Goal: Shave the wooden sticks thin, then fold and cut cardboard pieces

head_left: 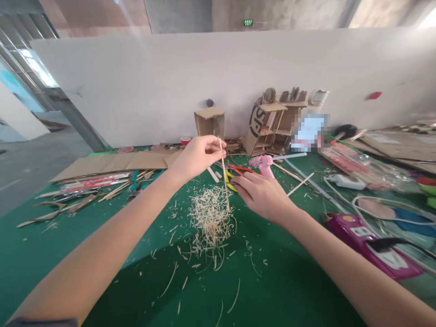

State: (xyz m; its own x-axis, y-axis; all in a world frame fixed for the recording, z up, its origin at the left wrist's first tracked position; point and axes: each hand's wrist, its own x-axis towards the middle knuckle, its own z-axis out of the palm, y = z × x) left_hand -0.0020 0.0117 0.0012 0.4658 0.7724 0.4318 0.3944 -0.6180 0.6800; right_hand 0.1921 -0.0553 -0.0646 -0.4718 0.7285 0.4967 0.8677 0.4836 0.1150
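Note:
My left hand [199, 155] pinches the top of a thin wooden stick [225, 180] and holds it nearly upright, its lower end resting in a pile of pale wood shavings [209, 220] on the green table [102, 254]. My right hand [260, 194] lies just right of the stick, fingers curled low over yellow- and red-handled tools [235, 175]; what the fingers grip is hidden. A pink glue gun [262, 164] lies just beyond that hand.
Flat cardboard sheets [116, 162] and wooden strips lie at the left. Cardboard models [272, 125] stand against the white wall. A pink power strip [371, 243] with a black plug, white cables and packets of sticks [357, 163] crowd the right side.

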